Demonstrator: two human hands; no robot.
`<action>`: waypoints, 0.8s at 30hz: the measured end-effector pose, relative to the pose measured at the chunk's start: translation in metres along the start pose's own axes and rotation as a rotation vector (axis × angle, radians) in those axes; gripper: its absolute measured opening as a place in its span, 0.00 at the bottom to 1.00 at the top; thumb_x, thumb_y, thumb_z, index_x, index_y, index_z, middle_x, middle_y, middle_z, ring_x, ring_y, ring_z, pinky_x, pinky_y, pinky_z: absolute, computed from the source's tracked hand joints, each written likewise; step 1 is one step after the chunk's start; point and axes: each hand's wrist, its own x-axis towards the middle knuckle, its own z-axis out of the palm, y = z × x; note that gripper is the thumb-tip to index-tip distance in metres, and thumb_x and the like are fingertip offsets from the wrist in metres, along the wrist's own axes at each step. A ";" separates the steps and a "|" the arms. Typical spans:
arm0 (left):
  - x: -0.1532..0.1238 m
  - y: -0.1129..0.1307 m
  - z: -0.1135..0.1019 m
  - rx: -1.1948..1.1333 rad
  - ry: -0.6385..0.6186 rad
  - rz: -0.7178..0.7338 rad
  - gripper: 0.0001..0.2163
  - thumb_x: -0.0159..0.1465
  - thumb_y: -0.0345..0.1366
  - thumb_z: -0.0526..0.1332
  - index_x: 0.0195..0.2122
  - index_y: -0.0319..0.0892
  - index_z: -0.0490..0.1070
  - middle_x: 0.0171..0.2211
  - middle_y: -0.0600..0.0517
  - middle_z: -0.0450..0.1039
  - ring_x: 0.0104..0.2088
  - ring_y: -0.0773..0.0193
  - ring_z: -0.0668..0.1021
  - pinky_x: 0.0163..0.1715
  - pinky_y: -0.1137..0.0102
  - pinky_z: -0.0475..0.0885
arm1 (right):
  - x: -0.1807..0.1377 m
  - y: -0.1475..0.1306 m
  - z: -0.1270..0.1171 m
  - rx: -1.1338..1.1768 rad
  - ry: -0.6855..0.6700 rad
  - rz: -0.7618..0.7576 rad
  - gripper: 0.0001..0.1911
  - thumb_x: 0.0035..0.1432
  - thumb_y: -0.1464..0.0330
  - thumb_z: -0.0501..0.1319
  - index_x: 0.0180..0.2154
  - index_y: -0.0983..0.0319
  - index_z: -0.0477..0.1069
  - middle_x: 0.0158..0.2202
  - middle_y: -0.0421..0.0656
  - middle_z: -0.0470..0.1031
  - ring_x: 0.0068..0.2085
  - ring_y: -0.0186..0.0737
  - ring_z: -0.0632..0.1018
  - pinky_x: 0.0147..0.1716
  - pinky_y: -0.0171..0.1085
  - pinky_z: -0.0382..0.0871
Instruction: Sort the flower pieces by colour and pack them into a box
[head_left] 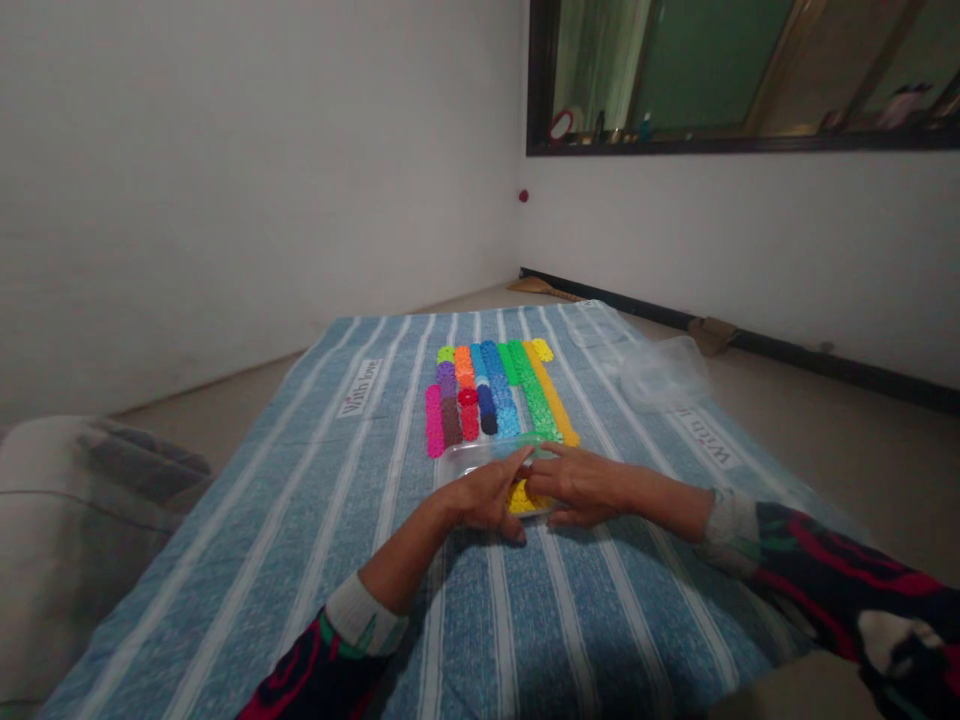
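Note:
Rows of small coloured plastic pieces [491, 398] lie side by side on a blue striped cloth [315, 480]: pink, purple, red, orange, blue, green and yellow strips. Just in front of them stands a clear plastic tub [469, 458] with yellow pieces [519, 497] in it. My left hand [486, 497] and my right hand [574, 487] meet over the tub, fingers curled together around the yellow pieces. What exactly each finger pinches is hidden.
A crumpled clear plastic bag [660, 372] lies on the cloth at the right. A grey cushion [82, 520] sits at the left edge. White walls meet in the far corner, with a dark-framed window [735, 75] high on the right wall.

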 end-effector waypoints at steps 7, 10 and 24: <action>0.003 -0.005 0.000 -0.068 -0.027 0.087 0.54 0.39 0.37 0.73 0.67 0.41 0.49 0.61 0.41 0.63 0.59 0.47 0.68 0.59 0.56 0.61 | -0.007 -0.008 0.009 -0.096 0.075 0.078 0.20 0.57 0.65 0.62 0.49 0.67 0.65 0.52 0.55 0.69 0.56 0.53 0.68 0.58 0.58 0.53; 0.003 -0.004 0.000 -0.080 -0.028 0.084 0.52 0.40 0.36 0.72 0.66 0.41 0.49 0.58 0.43 0.66 0.56 0.49 0.70 0.57 0.57 0.64 | -0.008 -0.011 0.012 -0.131 0.096 0.110 0.20 0.58 0.65 0.61 0.50 0.67 0.64 0.52 0.55 0.69 0.57 0.53 0.66 0.59 0.58 0.52; -0.003 -0.002 0.001 -0.017 0.044 0.074 0.50 0.40 0.37 0.72 0.65 0.42 0.51 0.55 0.43 0.69 0.52 0.48 0.73 0.53 0.56 0.66 | -0.012 -0.011 0.022 0.032 0.157 0.153 0.18 0.58 0.66 0.57 0.50 0.62 0.63 0.47 0.50 0.72 0.63 0.51 0.58 0.61 0.59 0.44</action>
